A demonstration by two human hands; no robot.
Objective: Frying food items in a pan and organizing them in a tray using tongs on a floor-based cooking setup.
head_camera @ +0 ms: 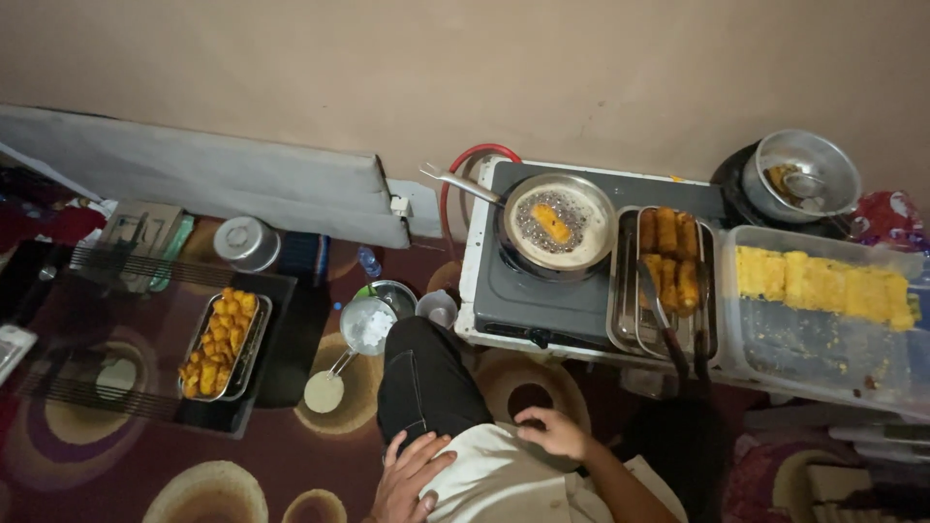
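Note:
My left hand (407, 476) rests flat on my left thigh with the fingers spread, holding nothing. My right hand (554, 432) lies on my lap, fingers loosely curled, also holding nothing. In front of my knee (426, 373) stands a low gas stove (523, 300). On it a frying pan (560, 225) holds bubbling oil and one golden piece of food. Beside the pan a metal tray (668, 281) carries several fried rolls on a rack, with tongs (668, 329) lying across it.
A clear plastic tub (823, 320) with yellow breaded pieces sits at the right, a pot (804, 174) behind it. At the left a metal tray (221, 344) of fried pieces rests on a dark mat. A small bowl (368, 324) and cup (438, 308) stand by my knee.

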